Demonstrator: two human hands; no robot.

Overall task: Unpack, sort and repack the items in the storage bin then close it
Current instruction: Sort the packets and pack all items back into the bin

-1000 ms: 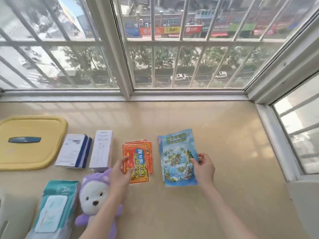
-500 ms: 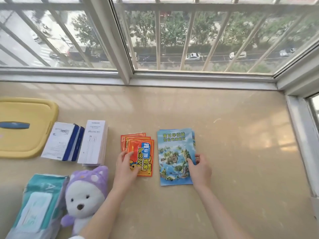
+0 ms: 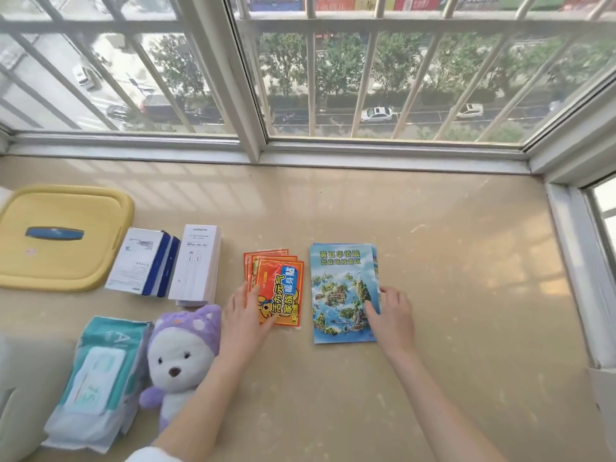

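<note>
The left hand lies flat with straight fingers on the near left part of a fanned stack of orange heat-patch packets, pressing it against the beige sill and gripping nothing. The right hand is likewise relaxed: its thumb rests on the cover of a stack of blue illustrated brochures and its fingers lie along the stack's right edge. Whether they curl under that edge cannot be told.

The two stacks lie side by side, near each other but apart, the packets to the left. Further left stand two boxes touching each other, a white cable box and a white and blue box. The bin's yellow lid, with a blue handle on top, lies flat at the far left just beside them.

Nearer, a plush bear in a purple hood lies face up against the left forearm. A pack of wet wipes lies just to its left. A barred window runs along the far side.
</note>
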